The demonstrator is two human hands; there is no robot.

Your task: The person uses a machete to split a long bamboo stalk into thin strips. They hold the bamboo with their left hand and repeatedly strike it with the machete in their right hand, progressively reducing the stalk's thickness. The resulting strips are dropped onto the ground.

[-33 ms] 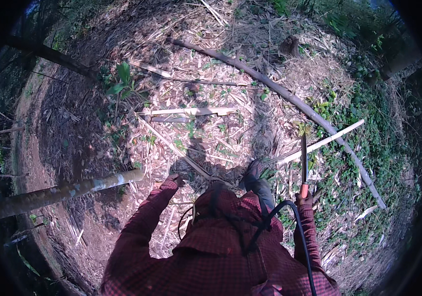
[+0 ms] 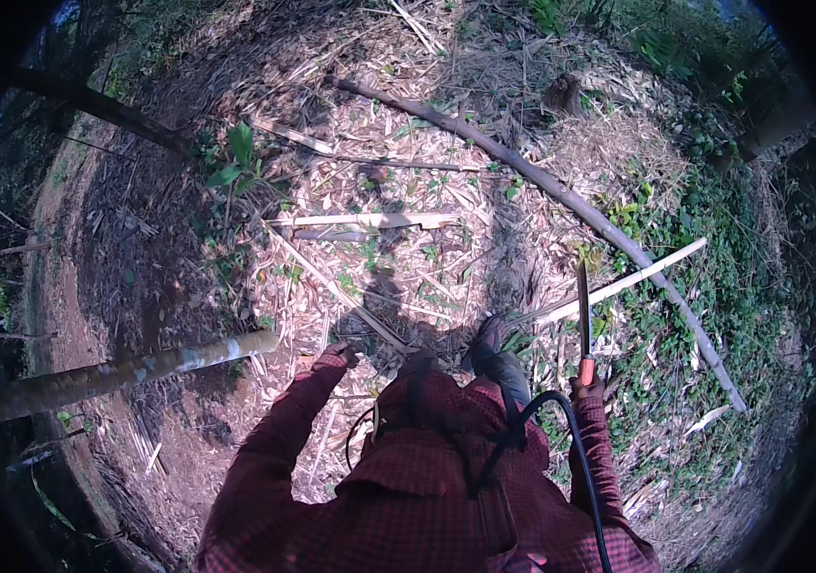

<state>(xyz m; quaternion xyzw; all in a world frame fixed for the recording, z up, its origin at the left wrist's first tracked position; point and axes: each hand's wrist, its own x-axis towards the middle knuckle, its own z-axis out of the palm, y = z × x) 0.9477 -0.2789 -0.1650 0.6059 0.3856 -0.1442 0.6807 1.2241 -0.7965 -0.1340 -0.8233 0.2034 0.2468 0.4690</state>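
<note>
My right hand [image 2: 588, 388] grips a machete [image 2: 584, 320] by its orange handle, the long blade pointing away from me. Beyond the blade lies a pale split piece of wood [image 2: 637, 278], slanting across the ground on the right. At my left, my left hand [image 2: 342, 354] hangs low with nothing visible in it, its fingers loosely apart. A thin pale stick [image 2: 331, 284] on the ground runs toward my feet, near that hand. Both arms wear red checked sleeves.
A long grey pole [image 2: 561, 189] crosses the far right ground. Split pale wood [image 2: 370, 221] lies ahead. A mottled trunk [image 2: 169, 361] reaches in from the left, and a stump [image 2: 562, 94] stands far off. Green plants [image 2: 723, 277] cover the right side. A black cable [image 2: 575, 420] loops beside my right arm.
My left hand has dropped slightly nearer and to the right, its fingers a bit more extended. The machete's tip has tilted slightly left. The view has shifted a little.
</note>
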